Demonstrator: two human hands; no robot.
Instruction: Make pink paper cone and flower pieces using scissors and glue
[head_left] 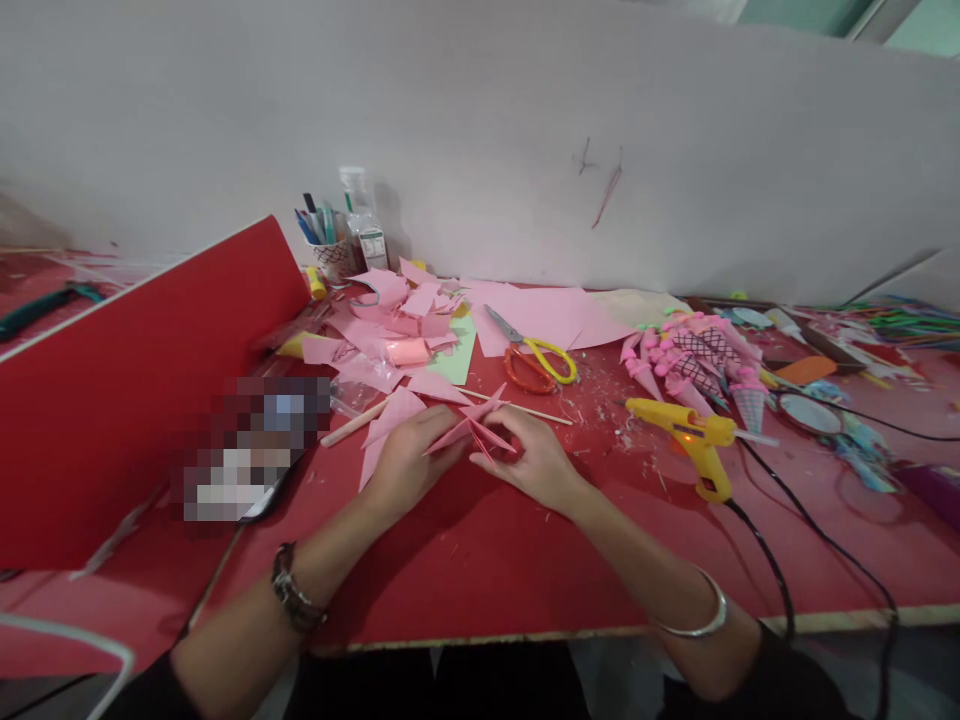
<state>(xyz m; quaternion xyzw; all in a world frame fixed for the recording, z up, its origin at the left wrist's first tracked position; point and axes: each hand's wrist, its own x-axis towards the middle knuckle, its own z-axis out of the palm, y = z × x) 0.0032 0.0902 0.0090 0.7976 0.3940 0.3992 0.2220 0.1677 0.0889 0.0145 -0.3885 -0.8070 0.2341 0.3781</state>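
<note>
Both of my hands meet over the red table [480, 560] on a folded pink paper piece [474, 430] with pointed tips. My left hand [405, 462] pinches its left side with closed fingers. My right hand [531, 458] pinches the right side, fingers curled on the paper. A thin wooden stick [525, 408] lies just behind the paper. A watch sits on my left wrist and a metal bangle on my right.
Pink paper scraps [397, 320] pile up behind my hands. Yellow-handled scissors [534, 356] lie beyond. A yellow glue gun [694, 440] with a black cord stands right, near pink paper cones [690, 365]. A red board [142, 390] leans left; a pen cup [328, 250] stands by the wall.
</note>
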